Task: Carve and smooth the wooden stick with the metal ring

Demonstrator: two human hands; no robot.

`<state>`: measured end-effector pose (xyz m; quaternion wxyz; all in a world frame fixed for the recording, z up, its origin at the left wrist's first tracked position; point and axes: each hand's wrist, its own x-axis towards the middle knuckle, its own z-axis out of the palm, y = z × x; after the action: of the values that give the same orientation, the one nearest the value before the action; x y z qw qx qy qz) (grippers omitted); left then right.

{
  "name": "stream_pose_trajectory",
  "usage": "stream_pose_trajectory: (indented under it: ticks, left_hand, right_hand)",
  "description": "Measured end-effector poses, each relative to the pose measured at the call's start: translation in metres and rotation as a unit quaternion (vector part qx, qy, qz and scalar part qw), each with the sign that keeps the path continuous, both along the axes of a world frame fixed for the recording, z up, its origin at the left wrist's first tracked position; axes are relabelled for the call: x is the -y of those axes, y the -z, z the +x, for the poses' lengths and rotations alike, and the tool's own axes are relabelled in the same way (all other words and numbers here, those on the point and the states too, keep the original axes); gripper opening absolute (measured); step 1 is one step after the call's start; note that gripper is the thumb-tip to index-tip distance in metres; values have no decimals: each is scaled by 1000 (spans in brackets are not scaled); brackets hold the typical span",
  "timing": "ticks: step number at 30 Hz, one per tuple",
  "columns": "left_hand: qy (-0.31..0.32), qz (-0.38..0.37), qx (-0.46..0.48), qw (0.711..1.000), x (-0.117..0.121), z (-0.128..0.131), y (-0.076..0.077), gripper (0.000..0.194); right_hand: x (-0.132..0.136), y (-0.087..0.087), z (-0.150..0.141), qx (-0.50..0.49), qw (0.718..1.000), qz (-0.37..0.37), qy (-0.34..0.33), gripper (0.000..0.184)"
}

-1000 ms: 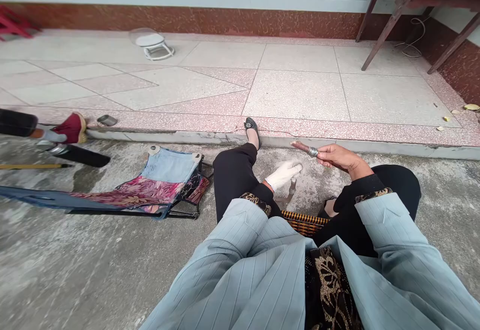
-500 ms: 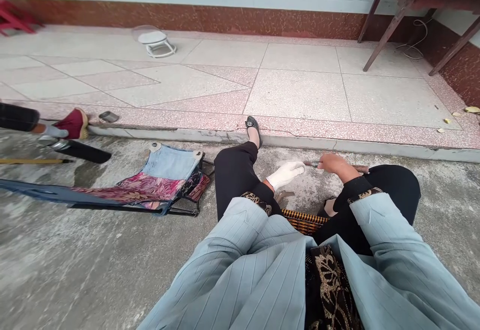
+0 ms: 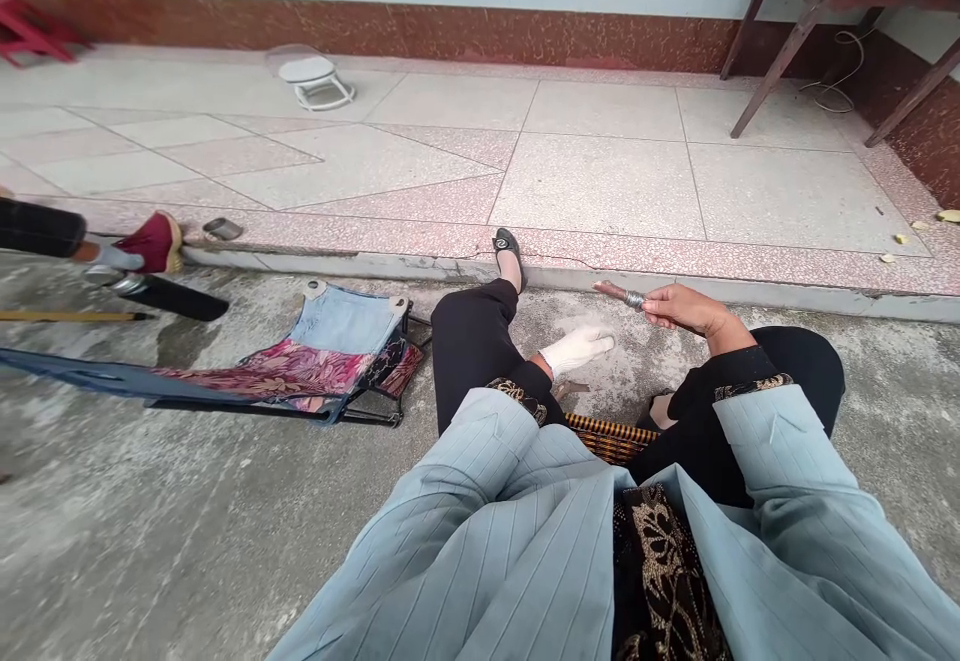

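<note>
My right hand (image 3: 686, 313) is closed around a brown stick wound with silvery wire (image 3: 632, 298). The stick's bare end points left, above the concrete and near the step's edge. My left hand (image 3: 577, 349), in a white glove, is apart from the stick, a little below and left of its tip. The gloved fingers are stretched out toward the right, and nothing shows in them. A brown piece that looks like wood (image 3: 572, 391) is just under the glove. Between my legs is a woven orange-and-black basket (image 3: 611, 433), partly hidden by my clothes.
To my left stands a low folding recliner with patterned cloth (image 3: 330, 346). Beyond it is another person's foot in a red shoe (image 3: 154, 241), near a metal cup (image 3: 223, 229). On the raised tiled floor are a white stool (image 3: 307, 71) and a wooden table (image 3: 810, 1).
My right hand has lifted the wire-wound stick up and away from my gloved left hand, tilting it. The glove has stayed nearly in place, its fingers now straighter.
</note>
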<state>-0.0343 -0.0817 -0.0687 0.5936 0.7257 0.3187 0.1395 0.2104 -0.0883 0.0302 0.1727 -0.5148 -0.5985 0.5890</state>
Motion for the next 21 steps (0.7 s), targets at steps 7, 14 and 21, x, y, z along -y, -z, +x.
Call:
stream_pose_trajectory:
  ticks: [7,14,21]
  left_hand:
    - [26,46,-13,999,-1,-2,-2,42]
    - [-25,-12,-8,1000,-5,-8,-5,42]
    - [-135,-135,60,980,-6,-4,2,49]
  right_hand:
    - [-11,17,-12,332,942,39,-15,28]
    - [3,19,-29,244,910,-115,-316,31]
    - [3,13,-16,0,990,-37,-136,47]
